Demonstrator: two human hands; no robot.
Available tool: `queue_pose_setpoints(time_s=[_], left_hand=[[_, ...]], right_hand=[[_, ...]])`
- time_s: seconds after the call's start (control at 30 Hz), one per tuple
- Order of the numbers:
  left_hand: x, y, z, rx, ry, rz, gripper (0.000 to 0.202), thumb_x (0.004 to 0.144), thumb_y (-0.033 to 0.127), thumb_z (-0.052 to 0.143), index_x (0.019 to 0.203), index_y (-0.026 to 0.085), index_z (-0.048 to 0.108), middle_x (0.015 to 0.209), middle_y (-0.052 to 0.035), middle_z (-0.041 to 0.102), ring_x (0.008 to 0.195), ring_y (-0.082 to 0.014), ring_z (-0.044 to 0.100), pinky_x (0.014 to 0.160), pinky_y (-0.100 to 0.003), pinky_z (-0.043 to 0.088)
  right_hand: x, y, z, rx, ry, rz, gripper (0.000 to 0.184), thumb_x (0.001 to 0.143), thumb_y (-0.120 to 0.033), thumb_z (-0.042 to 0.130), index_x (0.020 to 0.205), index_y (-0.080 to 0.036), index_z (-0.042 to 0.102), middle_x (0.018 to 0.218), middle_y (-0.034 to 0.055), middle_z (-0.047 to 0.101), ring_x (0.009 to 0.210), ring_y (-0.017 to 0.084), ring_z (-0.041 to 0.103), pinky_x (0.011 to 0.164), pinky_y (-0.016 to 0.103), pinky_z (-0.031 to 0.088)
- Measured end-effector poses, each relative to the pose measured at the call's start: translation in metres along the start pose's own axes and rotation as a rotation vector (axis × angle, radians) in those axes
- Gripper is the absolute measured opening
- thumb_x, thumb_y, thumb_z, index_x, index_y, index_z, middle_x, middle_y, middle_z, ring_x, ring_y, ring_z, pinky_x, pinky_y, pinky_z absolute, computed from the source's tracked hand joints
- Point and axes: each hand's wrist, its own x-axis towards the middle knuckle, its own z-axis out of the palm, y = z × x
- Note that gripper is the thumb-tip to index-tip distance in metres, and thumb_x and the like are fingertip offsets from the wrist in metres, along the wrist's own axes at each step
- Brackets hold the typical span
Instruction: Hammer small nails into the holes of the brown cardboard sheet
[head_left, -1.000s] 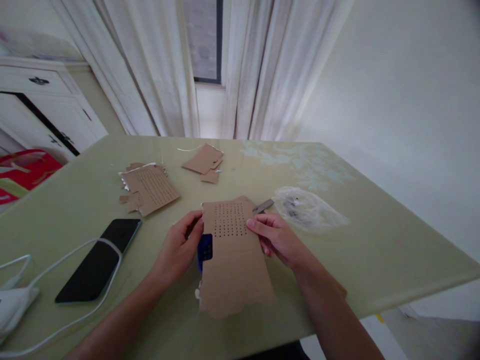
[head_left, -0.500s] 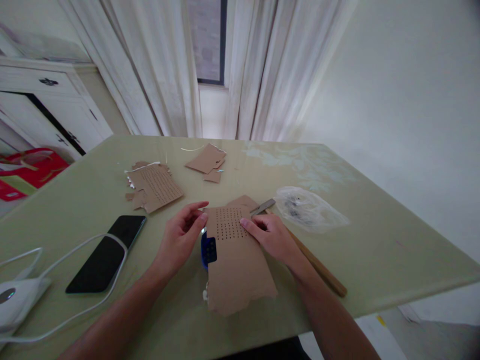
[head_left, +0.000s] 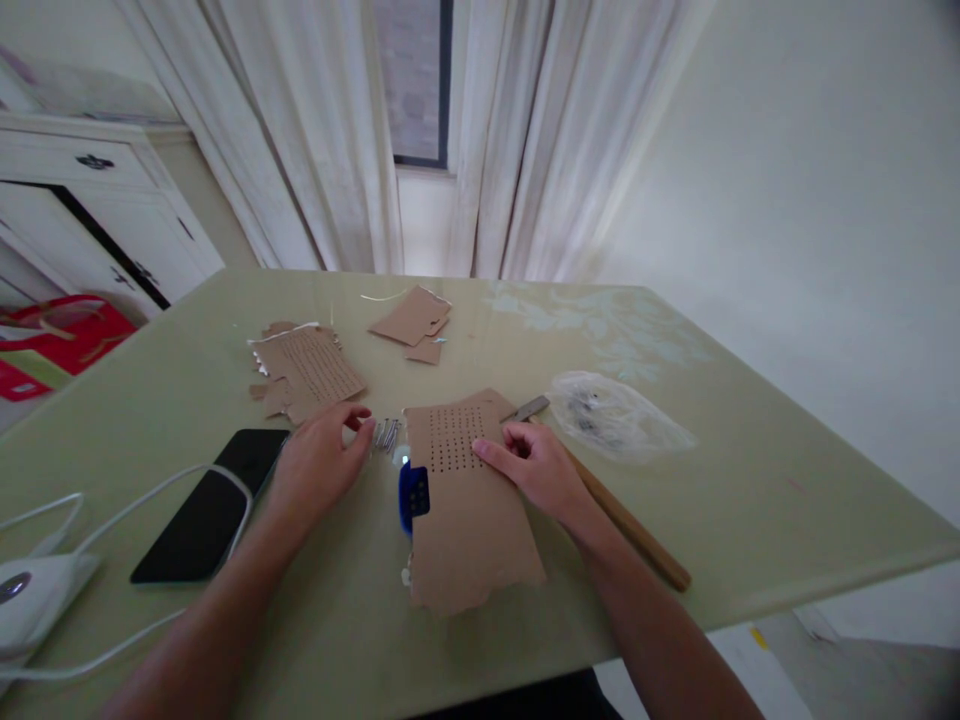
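A brown cardboard piece (head_left: 472, 530) with rows of punched holes lies in front of me, its lower edge torn. My right hand (head_left: 536, 465) grips its right edge, thumb on top by the holes and fingers curled. My left hand (head_left: 326, 450) is off to the left, thumb and index fingertips close together; anything between them is too small to make out. Several nails (head_left: 387, 435) lie between that hand and the cardboard. A blue object (head_left: 409, 497) pokes out at the cardboard's left notch, mostly covered. Beside my right hand is a hammer (head_left: 630, 525) with a wooden handle, partly hidden by my arm.
A clear plastic bag (head_left: 619, 415) with small dark items sits right of the hammer head. Farther back are a perforated cardboard scrap (head_left: 311, 370) and smaller cardboard pieces (head_left: 411, 318). A black phone (head_left: 202, 510) and white cable (head_left: 161, 500) lie at left, near a white device (head_left: 45, 600).
My left hand has moved left, away from the cardboard's upper left corner, and the nails are now in sight. The right hand stays on the cardboard, which has shifted slightly.
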Motion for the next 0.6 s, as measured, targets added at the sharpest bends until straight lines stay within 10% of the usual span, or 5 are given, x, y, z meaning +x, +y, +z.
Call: queue_pose_setpoints(time_s=[0.6], left_hand=[[-0.004,-0.003,0.012,0.19,-0.107,0.007,0.027,0.1,0.035,0.053,0.1,0.019,0.075,0.104,-0.016,0.08,0.096,-0.0337,0.075,0.08,-0.04,0.053]], right_hand=[[0.003,0.005,0.013,0.042,0.096,-0.017,0.06,0.093,-0.065,0.071,0.064,-0.025,0.038,0.062,-0.0041,0.038,0.06,0.014,0.037,0.057,0.031,0.026]])
